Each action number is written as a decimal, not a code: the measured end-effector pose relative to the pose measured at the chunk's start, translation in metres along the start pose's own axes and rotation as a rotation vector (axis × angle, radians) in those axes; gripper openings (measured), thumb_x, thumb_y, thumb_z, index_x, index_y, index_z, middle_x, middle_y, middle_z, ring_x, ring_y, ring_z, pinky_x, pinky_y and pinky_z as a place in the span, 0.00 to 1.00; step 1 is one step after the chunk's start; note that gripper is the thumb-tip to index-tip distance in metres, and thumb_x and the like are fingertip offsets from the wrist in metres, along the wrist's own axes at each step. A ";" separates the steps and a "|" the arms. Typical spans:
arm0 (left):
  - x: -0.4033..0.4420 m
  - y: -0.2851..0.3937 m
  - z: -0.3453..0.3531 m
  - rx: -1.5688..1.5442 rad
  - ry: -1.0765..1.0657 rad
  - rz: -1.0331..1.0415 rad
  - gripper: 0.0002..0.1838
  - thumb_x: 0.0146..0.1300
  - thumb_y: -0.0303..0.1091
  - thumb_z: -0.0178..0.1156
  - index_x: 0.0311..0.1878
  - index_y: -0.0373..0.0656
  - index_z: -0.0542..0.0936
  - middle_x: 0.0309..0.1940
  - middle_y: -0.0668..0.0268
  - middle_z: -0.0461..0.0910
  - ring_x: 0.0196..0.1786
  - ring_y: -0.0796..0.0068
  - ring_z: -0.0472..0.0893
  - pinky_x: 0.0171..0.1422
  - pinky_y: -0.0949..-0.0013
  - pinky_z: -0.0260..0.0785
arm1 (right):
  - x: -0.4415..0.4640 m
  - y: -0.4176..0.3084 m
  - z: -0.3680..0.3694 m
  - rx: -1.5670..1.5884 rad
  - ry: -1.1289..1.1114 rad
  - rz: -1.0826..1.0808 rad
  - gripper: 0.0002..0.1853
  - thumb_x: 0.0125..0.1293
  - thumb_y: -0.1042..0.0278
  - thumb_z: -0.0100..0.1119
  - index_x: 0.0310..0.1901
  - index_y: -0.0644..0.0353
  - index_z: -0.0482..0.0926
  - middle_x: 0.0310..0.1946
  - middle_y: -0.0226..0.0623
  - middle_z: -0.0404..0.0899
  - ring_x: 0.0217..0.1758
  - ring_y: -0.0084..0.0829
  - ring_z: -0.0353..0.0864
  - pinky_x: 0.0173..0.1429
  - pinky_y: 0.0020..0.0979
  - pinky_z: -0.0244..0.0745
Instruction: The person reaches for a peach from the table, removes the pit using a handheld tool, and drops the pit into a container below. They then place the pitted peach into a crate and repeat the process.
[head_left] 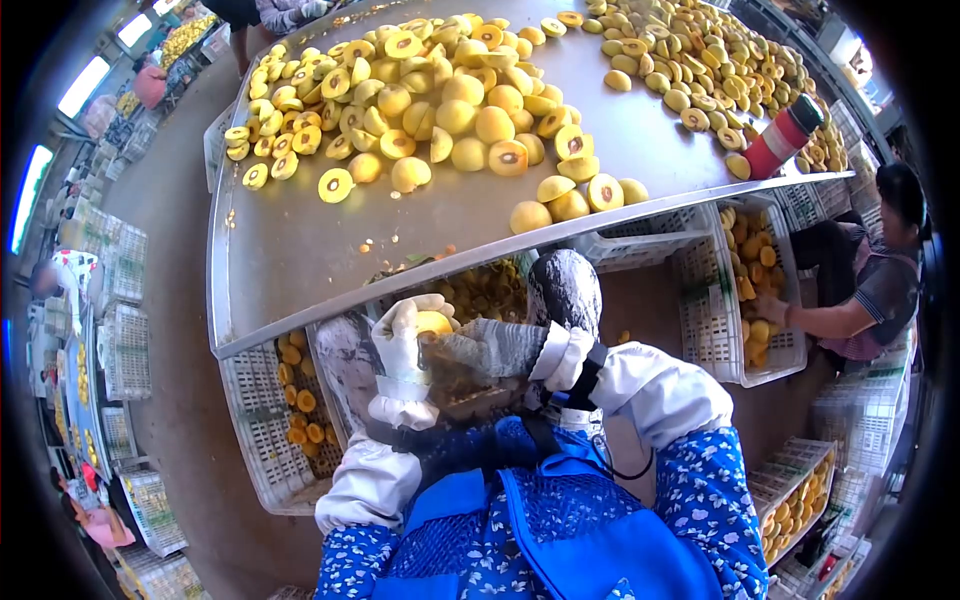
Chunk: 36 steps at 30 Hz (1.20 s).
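Note:
My left hand [402, 340], in a white glove, is closed around a yellow peach half [434, 322] just below the table's near edge. My right hand [492, 346], in a grey knitted glove, reaches in from the right with its fingers bent against the fruit. Whatever those fingers grip is hidden. On the metal table [300, 270] ahead lies a large pile of halved yellow peaches [460, 105], some cut side up with brown centres showing. Under my hands, partly covered, is a container of peach pieces [490, 290].
A white crate [262, 450] of pitted halves stands at my left. Another crate [712, 300] stands at right, where a seated person [870, 290] reaches in. A red flask [780, 140] stands on the table near a second peach pile [690, 60]. Stacked crates [125, 350] line the left aisle.

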<state>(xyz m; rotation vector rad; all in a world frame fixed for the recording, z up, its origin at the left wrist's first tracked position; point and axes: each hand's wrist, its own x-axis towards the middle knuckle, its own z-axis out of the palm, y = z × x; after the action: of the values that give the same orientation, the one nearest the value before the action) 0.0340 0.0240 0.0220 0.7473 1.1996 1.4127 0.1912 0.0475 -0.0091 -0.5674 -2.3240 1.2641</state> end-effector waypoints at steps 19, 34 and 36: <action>0.039 0.126 -0.117 1.658 0.558 0.568 0.27 0.60 0.42 0.61 0.61 0.45 0.69 0.58 0.51 0.67 0.61 0.49 0.68 0.63 0.51 0.63 | -0.004 0.002 0.063 1.306 0.051 0.829 0.25 0.64 0.29 0.44 0.32 0.45 0.69 0.14 0.22 0.62 0.13 0.19 0.57 0.18 0.25 0.53; 0.236 0.056 -0.059 1.090 0.050 0.341 0.21 0.51 0.32 0.63 0.49 0.48 0.70 0.35 0.60 0.80 0.39 0.61 0.82 0.41 0.59 0.74 | 0.002 0.033 0.085 0.989 0.130 0.565 0.22 0.70 0.68 0.49 0.65 0.61 0.64 0.58 0.40 0.73 0.57 0.32 0.74 0.56 0.31 0.71; 0.200 0.086 -0.045 0.414 0.062 -0.096 0.19 0.52 0.30 0.62 0.49 0.49 0.72 0.32 0.60 0.80 0.28 0.67 0.82 0.31 0.63 0.74 | 0.011 0.030 0.087 1.030 0.194 0.600 0.21 0.71 0.67 0.50 0.63 0.61 0.67 0.58 0.37 0.74 0.56 0.28 0.75 0.54 0.29 0.72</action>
<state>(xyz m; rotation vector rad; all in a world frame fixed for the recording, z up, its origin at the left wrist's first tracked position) -0.0790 0.2131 0.0557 0.9187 1.5806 1.1271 0.1383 0.0098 -0.0758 -0.9435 -1.0813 2.2725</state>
